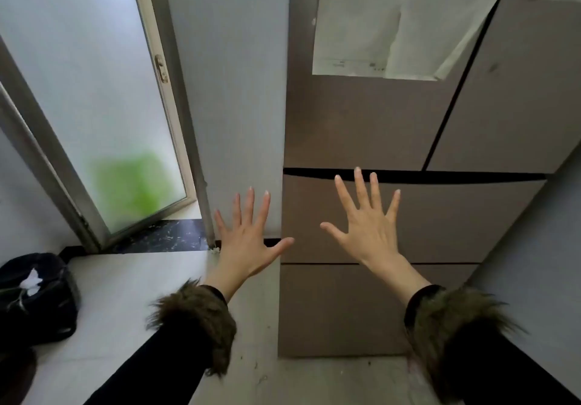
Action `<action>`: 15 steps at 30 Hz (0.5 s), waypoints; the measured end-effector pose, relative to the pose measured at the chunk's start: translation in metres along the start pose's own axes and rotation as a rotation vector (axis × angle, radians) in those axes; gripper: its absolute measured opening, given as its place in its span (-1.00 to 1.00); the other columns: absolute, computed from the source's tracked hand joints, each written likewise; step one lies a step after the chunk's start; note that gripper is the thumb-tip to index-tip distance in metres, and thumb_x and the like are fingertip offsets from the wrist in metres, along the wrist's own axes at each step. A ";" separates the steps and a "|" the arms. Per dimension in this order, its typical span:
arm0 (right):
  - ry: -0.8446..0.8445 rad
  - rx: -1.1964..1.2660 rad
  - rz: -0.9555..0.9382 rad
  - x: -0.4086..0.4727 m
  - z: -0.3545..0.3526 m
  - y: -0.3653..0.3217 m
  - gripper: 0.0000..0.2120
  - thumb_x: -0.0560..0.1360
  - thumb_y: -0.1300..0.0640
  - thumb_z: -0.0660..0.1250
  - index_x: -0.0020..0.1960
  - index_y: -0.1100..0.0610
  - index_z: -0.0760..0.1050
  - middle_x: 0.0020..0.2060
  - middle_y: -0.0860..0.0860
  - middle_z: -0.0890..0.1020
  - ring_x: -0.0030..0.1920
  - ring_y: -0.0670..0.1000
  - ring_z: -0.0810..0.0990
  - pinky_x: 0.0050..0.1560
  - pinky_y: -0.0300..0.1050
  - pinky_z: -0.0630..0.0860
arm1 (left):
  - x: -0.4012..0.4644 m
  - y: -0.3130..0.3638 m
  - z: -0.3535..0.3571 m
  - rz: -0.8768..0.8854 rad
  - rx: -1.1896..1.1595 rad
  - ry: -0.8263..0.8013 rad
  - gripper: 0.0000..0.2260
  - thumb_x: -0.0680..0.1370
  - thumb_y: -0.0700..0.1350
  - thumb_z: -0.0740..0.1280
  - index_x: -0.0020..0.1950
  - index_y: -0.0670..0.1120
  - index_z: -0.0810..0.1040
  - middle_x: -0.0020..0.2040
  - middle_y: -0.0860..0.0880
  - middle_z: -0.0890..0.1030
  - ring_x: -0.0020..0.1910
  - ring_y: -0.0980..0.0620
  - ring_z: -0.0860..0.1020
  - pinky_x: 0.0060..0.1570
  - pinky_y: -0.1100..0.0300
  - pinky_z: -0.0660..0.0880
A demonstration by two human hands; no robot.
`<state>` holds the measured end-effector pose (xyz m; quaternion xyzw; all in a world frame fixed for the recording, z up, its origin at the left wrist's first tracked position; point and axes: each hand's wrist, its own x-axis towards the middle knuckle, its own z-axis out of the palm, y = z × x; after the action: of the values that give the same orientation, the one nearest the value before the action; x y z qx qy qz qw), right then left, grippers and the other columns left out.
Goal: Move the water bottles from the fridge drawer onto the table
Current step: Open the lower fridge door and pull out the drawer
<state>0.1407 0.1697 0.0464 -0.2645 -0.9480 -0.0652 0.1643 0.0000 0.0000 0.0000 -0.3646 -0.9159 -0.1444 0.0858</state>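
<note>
A brown fridge (361,121) stands in front of me, doors and drawers shut. Its upper drawer front (456,219) runs across the middle, with a lower drawer front (339,310) beneath it. My right hand (366,225) is spread flat in front of the upper drawer, fingertips near the dark gap along its top edge. My left hand (248,238) is spread out, fingers apart, in front of the fridge's left edge and the grey wall. Both hands hold nothing. No water bottles and no table are in view.
A frosted glass door (94,105) in a metal frame stands at the left, with a dark marble threshold (163,236) below it. A black bag (34,297) lies on the pale floor at lower left. White paper (393,21) hangs on the fridge's upper door.
</note>
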 end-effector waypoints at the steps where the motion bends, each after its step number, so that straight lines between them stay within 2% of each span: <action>1: 0.024 -0.003 -0.009 0.012 0.002 -0.001 -0.18 0.45 -0.38 0.04 0.42 -0.14 -0.44 0.44 0.01 -0.37 0.48 0.14 -0.34 0.35 0.36 -0.30 | 0.012 0.000 0.002 -0.008 -0.021 -0.008 -0.13 0.28 0.53 -0.17 0.42 0.16 -0.42 0.51 0.00 -0.35 0.46 -0.08 -0.39 0.31 -0.25 -0.40; 3: 0.083 -0.014 -0.011 0.039 0.005 -0.002 -0.19 0.47 -0.34 0.09 0.44 -0.13 -0.39 0.46 0.02 -0.33 0.49 0.15 -0.31 0.36 0.37 -0.27 | 0.040 0.001 0.009 -0.025 -0.059 -0.018 -0.10 0.31 0.54 -0.09 0.45 0.13 -0.38 0.51 0.00 -0.35 0.45 -0.07 -0.39 0.32 -0.26 -0.38; 7: 0.163 -0.039 -0.026 0.088 0.003 0.003 -0.18 0.47 -0.28 0.17 0.46 -0.12 -0.33 0.46 0.02 -0.31 0.48 0.14 -0.31 0.34 0.36 -0.29 | 0.082 0.004 0.022 -0.043 -0.254 -0.076 -0.14 0.40 0.41 0.10 0.51 0.07 -0.25 0.53 0.01 -0.27 0.48 -0.05 -0.33 0.34 -0.17 -0.36; 11: 0.206 -0.042 -0.010 0.124 0.011 0.010 -0.09 0.42 -0.29 0.25 0.47 -0.12 -0.31 0.50 0.03 -0.27 0.49 0.15 -0.30 0.35 0.38 -0.26 | 0.115 0.006 0.030 -0.085 -0.475 -0.033 -0.27 0.47 0.23 0.25 0.52 -0.01 0.04 0.54 -0.01 0.05 0.52 -0.06 -0.11 0.45 -0.15 -0.09; 13: 0.241 -0.062 -0.020 0.130 0.023 0.013 -0.03 0.37 -0.29 0.31 0.49 -0.11 -0.29 0.50 0.04 -0.22 0.49 0.17 -0.26 0.36 0.40 -0.19 | 0.126 0.008 0.033 -0.081 -0.561 0.019 -0.37 0.49 0.15 0.29 0.48 -0.04 0.19 0.50 -0.02 0.21 0.51 -0.05 0.03 0.45 -0.08 0.04; 15: 0.268 -0.063 -0.033 0.134 0.032 0.015 0.00 0.34 -0.28 0.34 0.49 -0.11 -0.28 0.49 0.03 -0.24 0.48 0.17 -0.31 0.37 0.41 -0.19 | 0.132 0.011 0.035 -0.097 -0.640 0.064 -0.49 0.50 0.06 0.32 0.41 -0.05 0.32 0.41 -0.01 0.36 0.45 -0.04 0.18 0.41 0.01 0.16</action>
<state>0.0315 0.2541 0.0636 -0.2429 -0.9192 -0.1323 0.2802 -0.0894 0.1043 0.0040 -0.3241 -0.8372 -0.4403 -0.0115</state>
